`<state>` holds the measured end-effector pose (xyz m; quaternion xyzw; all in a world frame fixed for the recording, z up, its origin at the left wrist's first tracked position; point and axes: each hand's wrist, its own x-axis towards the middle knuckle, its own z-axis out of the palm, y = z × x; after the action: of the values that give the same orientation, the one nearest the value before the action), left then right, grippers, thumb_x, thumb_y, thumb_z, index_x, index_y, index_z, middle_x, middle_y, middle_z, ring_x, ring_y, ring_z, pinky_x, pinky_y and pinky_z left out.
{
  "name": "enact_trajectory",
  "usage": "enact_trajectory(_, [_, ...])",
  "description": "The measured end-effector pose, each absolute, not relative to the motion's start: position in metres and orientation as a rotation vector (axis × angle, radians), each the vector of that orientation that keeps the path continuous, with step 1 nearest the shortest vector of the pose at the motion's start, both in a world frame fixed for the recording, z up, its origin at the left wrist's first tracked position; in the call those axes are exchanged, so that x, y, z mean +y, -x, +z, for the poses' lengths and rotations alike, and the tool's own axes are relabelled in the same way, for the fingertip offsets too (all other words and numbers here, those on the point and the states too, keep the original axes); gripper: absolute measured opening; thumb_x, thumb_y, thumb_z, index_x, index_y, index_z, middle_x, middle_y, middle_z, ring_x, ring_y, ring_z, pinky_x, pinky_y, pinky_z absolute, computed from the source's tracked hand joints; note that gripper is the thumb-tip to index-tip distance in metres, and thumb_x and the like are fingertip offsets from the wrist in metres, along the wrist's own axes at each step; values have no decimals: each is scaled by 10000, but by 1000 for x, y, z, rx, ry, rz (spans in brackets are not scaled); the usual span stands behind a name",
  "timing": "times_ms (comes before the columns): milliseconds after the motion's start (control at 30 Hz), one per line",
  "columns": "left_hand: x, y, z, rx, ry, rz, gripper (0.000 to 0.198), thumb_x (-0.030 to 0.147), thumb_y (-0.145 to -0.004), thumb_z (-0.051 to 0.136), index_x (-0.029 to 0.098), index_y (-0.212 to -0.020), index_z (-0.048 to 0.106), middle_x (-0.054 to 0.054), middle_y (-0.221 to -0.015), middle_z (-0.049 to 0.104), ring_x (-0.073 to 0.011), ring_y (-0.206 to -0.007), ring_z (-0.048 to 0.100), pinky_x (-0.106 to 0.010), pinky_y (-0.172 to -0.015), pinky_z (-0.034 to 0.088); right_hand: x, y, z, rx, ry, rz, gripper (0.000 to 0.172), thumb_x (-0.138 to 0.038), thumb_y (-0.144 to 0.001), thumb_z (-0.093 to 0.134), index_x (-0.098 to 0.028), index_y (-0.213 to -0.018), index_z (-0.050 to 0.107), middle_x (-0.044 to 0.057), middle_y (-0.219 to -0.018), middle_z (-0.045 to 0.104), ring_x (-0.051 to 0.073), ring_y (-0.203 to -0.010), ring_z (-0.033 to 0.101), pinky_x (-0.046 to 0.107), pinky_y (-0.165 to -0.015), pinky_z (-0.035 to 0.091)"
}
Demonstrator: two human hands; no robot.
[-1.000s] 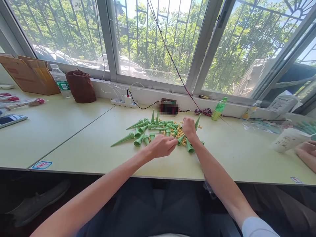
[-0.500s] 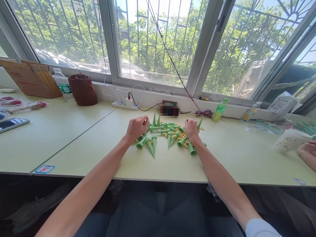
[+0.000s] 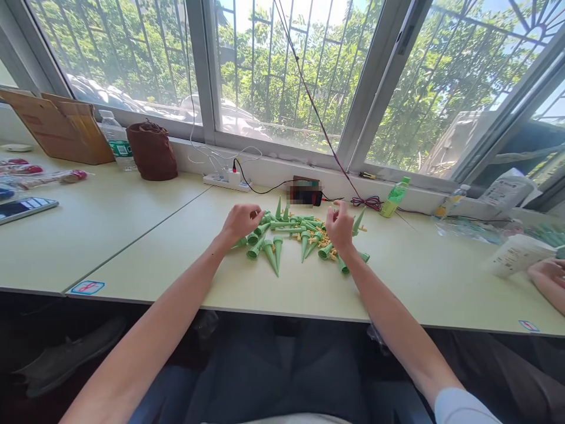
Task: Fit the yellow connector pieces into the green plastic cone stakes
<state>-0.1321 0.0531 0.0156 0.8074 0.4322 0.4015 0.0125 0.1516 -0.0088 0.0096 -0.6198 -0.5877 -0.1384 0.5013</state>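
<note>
My left hand [image 3: 241, 225] is at the left side of a pile of green plastic spikes [image 3: 271, 259], its fingers curled in; whatever lies under them is hidden. At the right side of the pile is my right hand [image 3: 339, 229], its index finger raised and apart from the thumb, with nothing plainly in it. The spikes are hollow cones, some with ribbed caps, lying in several directions. Small yellow plastic pieces [image 3: 324, 240] are scattered among them, mostly near my right hand. One green cone [image 3: 359, 221] points up just beyond that hand.
A phone-like device [image 3: 309, 194], partly pixelated, and a power strip [image 3: 225, 181] stand along the window wall. A green bottle [image 3: 395, 197] is behind to the right. A brown pouch [image 3: 152, 150] stands at left. Another person's hand [image 3: 547, 277] rests at far right.
My right hand has lifted slightly and its index finger has loosened from the fist. My left hand has shifted a little, and more cones show beside it. The view has tilted slightly.
</note>
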Motion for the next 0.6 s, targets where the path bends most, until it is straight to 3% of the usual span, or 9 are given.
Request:
enact_trajectory(167, [45, 123, 14, 1246, -2554, 1229, 288, 355, -839, 498, 191, -638, 623, -18, -574, 582, -135, -544, 463, -260, -590, 327, -13, -131, -1, -1820, 1402, -174, 233, -279, -936, 451, -166, -1036, 628, 31, -751, 630, 162, -673, 571, 276, -712, 434])
enact_trajectory(333, [40, 117, 14, 1222, -2620, 1184, 310, 329, -859, 479, 181, -598, 559, -6, -536, 517, -123, -509, 377, -265, -566, 299, -9, -126, -12, -2077, 1372, -109, 250, -207, -904, 518, -145, -1104, 655, 119, -1072, 658, 235, -1065, 556, 352, -945, 425])
enact_trajectory(600, [40, 115, 12, 1175, -2631, 1218, 303, 300, -860, 487, 179, -584, 524, 10, -510, 471, -113, -495, 354, -266, -562, 288, -6, -128, -19, -2127, 1441, -9, 326, -233, -902, 547, -130, -1202, 623, 142, -1149, 595, 256, -1141, 519, 398, -1010, 411])
